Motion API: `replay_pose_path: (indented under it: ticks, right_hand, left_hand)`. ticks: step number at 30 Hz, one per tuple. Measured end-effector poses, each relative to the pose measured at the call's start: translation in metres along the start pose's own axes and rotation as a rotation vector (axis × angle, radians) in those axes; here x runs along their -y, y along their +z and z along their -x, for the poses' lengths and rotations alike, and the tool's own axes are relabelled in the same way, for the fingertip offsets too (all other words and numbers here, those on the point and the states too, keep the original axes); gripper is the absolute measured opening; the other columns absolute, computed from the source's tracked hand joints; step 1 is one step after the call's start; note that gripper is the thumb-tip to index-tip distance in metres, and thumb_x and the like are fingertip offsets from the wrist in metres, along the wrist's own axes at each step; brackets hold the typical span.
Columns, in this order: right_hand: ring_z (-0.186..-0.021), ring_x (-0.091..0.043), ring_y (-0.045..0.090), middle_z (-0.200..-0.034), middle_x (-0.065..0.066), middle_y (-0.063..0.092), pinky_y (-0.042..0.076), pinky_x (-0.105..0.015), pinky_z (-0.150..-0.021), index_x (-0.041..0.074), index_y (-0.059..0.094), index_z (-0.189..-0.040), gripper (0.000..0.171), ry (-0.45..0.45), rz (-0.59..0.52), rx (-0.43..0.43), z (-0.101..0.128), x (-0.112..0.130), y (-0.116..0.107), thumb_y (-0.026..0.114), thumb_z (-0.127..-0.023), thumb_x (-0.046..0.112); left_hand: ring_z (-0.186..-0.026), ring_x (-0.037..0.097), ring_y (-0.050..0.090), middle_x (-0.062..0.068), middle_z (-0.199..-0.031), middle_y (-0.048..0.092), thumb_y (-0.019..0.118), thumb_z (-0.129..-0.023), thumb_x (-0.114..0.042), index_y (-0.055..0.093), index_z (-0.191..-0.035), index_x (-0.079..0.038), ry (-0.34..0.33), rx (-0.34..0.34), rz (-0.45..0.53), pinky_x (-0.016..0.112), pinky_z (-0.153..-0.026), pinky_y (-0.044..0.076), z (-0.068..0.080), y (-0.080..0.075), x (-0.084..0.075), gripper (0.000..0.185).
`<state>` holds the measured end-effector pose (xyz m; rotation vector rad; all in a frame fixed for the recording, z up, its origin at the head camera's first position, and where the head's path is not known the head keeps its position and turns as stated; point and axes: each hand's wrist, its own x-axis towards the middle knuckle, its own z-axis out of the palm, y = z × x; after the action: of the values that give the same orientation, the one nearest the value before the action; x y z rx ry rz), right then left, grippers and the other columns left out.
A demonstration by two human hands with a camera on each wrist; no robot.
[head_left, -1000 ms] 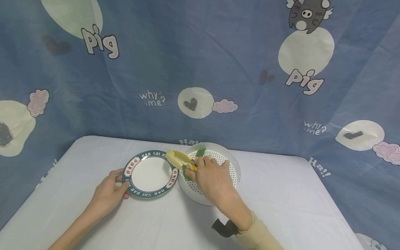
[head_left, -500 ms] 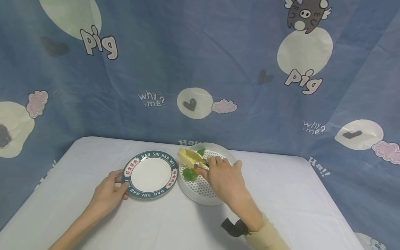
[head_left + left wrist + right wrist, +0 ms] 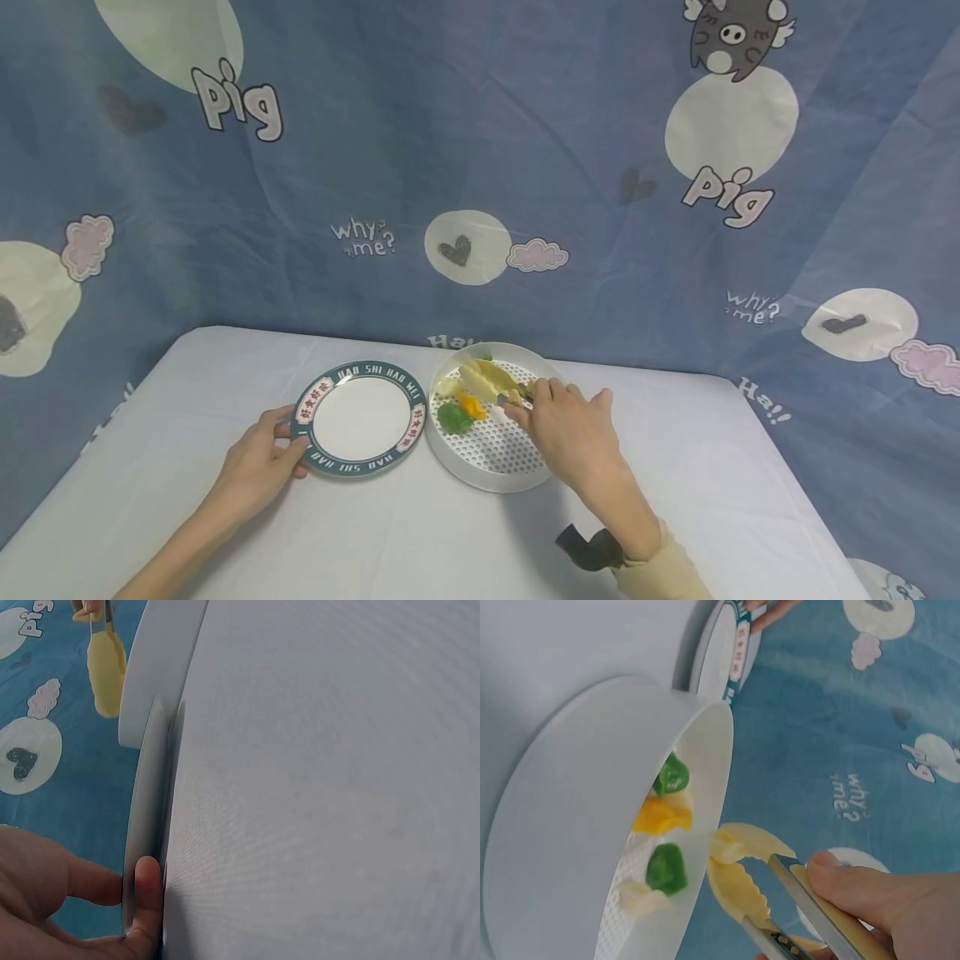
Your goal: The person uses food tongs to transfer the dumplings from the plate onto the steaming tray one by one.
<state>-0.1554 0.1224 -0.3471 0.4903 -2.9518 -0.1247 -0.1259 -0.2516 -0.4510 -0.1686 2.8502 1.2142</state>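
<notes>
My right hand (image 3: pixel 542 403) (image 3: pixel 851 900) grips yellow scalloped tongs (image 3: pixel 491 381) (image 3: pixel 739 879) above the far side of a white perforated steamer tray (image 3: pixel 487 484) (image 3: pixel 570 825). Nothing shows between the tong tips. In the tray lie a green dumpling (image 3: pixel 453 418) (image 3: pixel 673 774), an orange one (image 3: pixel 472 405) (image 3: pixel 662 814) and a pale one (image 3: pixel 448 386); the right wrist view shows a second green dumpling (image 3: pixel 664 866). My left hand (image 3: pixel 285 438) (image 3: pixel 124 891) pinches the near left rim of a green-rimmed white plate (image 3: pixel 360 369) (image 3: pixel 146 817), which touches the tray's left side.
A white cloth covers the table (image 3: pixel 420 542). A blue cartoon-print curtain (image 3: pixel 480 167) hangs close behind the table's back edge. The table's right edge (image 3: pixel 795 492) runs near my right forearm.
My right hand has carried the tongs to the right, from the plate's right rim to above the tray, uncovering the dumplings. My left hand and the plate have stayed put.
</notes>
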Motion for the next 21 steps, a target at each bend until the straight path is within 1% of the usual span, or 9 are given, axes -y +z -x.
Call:
replay_pose_path:
  ticks: [2, 5, 8, 12, 19, 21]
  right_hand:
    - [-0.078, -0.023, 0.062, -0.085, -0.003, 0.061, 0.050, -0.064, -0.088, 0.002, 0.068, -0.118, 0.056, 0.007, -0.001, 0.008, 0.001, -0.003, 0.000, 0.055, -0.108, 0.055]
    - [-0.078, -0.023, 0.062, -0.087, -0.003, 0.062, 0.049, -0.064, -0.090, 0.003, 0.068, -0.117, 0.054, 0.020, -0.006, 0.016, 0.002, -0.005, 0.000, 0.055, -0.108, 0.055]
    - [-0.078, -0.022, 0.061, -0.087, -0.003, 0.063, 0.048, -0.062, -0.089, 0.004, 0.068, -0.116, 0.053, 0.032, -0.007, 0.021, 0.003, -0.008, 0.001, 0.055, -0.108, 0.055]
    - [-0.074, -0.021, 0.058, -0.083, -0.002, 0.061, 0.047, -0.059, -0.085, 0.005, 0.068, -0.113, 0.053, 0.037, -0.004, 0.022, 0.005, -0.011, 0.002, 0.055, -0.108, 0.056]
    - [-0.072, -0.021, 0.057, -0.079, -0.001, 0.058, 0.047, -0.064, -0.089, 0.004, 0.068, -0.112, 0.051, 0.035, -0.008, 0.018, 0.009, -0.015, 0.003, 0.057, -0.108, 0.054]
    - [-0.070, -0.020, 0.055, -0.078, -0.001, 0.056, 0.046, -0.061, -0.087, 0.005, 0.067, -0.111, 0.050, 0.035, -0.014, 0.016, 0.009, -0.015, 0.003, 0.058, -0.108, 0.054]
  left_hand:
    - [-0.079, 0.013, 0.075, 0.033, -0.130, 0.066, 0.055, -0.109, -0.017, 0.026, -0.159, 0.019, -0.002, 0.003, 0.002, 0.054, -0.087, 0.057, 0.000, 0.000, 0.000, 0.068]
    - [-0.080, 0.013, 0.075, 0.034, -0.131, 0.066, 0.054, -0.109, -0.017, 0.026, -0.159, 0.019, -0.002, 0.007, 0.005, 0.062, -0.092, 0.055, 0.000, 0.000, 0.001, 0.068]
    - [-0.080, 0.014, 0.076, 0.034, -0.132, 0.065, 0.054, -0.109, -0.017, 0.025, -0.159, 0.019, 0.000, 0.009, 0.008, 0.067, -0.096, 0.053, 0.000, 0.001, 0.001, 0.068]
    - [-0.081, 0.015, 0.076, 0.035, -0.132, 0.065, 0.054, -0.109, -0.018, 0.025, -0.159, 0.019, 0.001, 0.010, 0.009, 0.069, -0.097, 0.052, 0.000, 0.001, 0.001, 0.068]
    - [-0.082, 0.016, 0.077, 0.035, -0.132, 0.065, 0.054, -0.109, -0.017, 0.024, -0.160, 0.019, -0.005, 0.011, 0.013, 0.070, -0.098, 0.051, -0.001, 0.000, 0.001, 0.069]
    - [-0.082, 0.016, 0.077, 0.035, -0.132, 0.065, 0.054, -0.109, -0.017, 0.024, -0.160, 0.019, -0.005, 0.010, 0.014, 0.069, -0.098, 0.051, -0.001, 0.000, 0.001, 0.069]
